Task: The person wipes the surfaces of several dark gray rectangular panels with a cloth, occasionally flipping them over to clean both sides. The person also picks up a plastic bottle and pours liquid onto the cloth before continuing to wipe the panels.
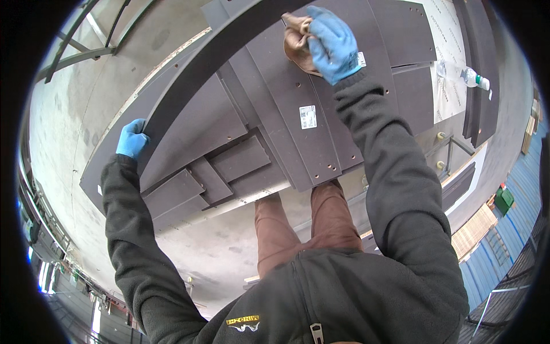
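Note:
My left hand (133,139), in a blue glove, is closed on the near left end of a long dark board (197,67). That board looks bowed in this view and runs up to the far edge of the picture. In my right hand (334,47), also gloved in blue, a crumpled brown cloth (296,45) is bunched between the fingers. The cloth hangs over or touches the dark panels beneath; which one I cannot tell. Below both hands lie several dark flat panels (275,86) with small drilled holes, and a white label (307,117) is stuck on one.
A clear plastic bottle (471,77) lies on the right side, by a stack of dark strips (481,109). A metal frame (80,56) stands at the far left. A wheeled metal rack (450,152) is at the right, with a green bin (504,199) beyond it.

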### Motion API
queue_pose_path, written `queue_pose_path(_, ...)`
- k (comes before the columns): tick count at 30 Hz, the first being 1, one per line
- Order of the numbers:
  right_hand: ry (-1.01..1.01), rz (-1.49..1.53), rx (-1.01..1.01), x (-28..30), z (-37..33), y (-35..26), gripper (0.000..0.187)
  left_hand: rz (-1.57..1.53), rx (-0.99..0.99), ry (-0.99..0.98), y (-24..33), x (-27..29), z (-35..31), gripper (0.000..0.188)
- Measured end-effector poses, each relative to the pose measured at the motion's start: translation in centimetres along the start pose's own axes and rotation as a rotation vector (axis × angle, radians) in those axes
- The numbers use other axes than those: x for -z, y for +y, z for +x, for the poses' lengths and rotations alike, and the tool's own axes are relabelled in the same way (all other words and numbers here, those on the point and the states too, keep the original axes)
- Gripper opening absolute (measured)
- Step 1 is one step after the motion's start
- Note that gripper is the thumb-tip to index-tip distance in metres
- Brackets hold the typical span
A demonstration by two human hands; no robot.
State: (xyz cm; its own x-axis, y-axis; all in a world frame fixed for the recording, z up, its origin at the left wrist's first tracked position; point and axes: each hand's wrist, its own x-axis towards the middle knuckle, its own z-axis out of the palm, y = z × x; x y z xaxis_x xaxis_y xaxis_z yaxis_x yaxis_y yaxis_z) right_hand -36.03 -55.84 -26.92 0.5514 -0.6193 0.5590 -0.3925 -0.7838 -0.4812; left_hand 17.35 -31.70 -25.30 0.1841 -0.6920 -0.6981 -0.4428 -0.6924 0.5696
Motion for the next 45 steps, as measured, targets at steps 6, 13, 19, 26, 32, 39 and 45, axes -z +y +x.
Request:
queue_pose_path(6, -0.206, -0.276, -0.213, 3.0, -6.7, 1.7, 0.040, -0.092, 0.132, -0.197, 3.5, -0.9, 0.0, 0.052)
queue_pose_path(13, -0.164, -0.143, -1.082, 17.0, -24.9, -10.2, 0.038, 0.042, 0.146, -0.422, 5.6, -8.5, 0.5, 0.049)
queue_pose_path(19, 0.141, -0.088, -0.842, 16.2, -20.5, -9.3, 0.040, 0.388, 0.142, -0.367, 7.8, -14.0, 0.5, 0.042)
queue_pose_path(26, 0.538, 0.216, -1.071, 11.9, -9.7, -6.1, 0.038, 0.608, 0.070, -0.061, 10.4, -16.4, -3.8, 0.047)
queue_pose_path(32, 0.475, 0.070, -0.551, 7.4, -8.5, -6.7, 0.043, 0.555, -0.361, 0.372, 10.6, -16.8, -5.7, 0.060)
queue_pose_path(39, -0.175, -0.228, -0.220, -3.8, -7.8, -13.2, 0.038, 0.662, -0.562, 0.787, 9.2, -16.9, -3.2, 0.072)
queue_pose_path(45, -0.199, -0.171, -0.297, -0.8, -9.7, -7.7, 0.023, 0.661, -0.263, 0.800, 6.7, -22.6, 0.1, 0.073)
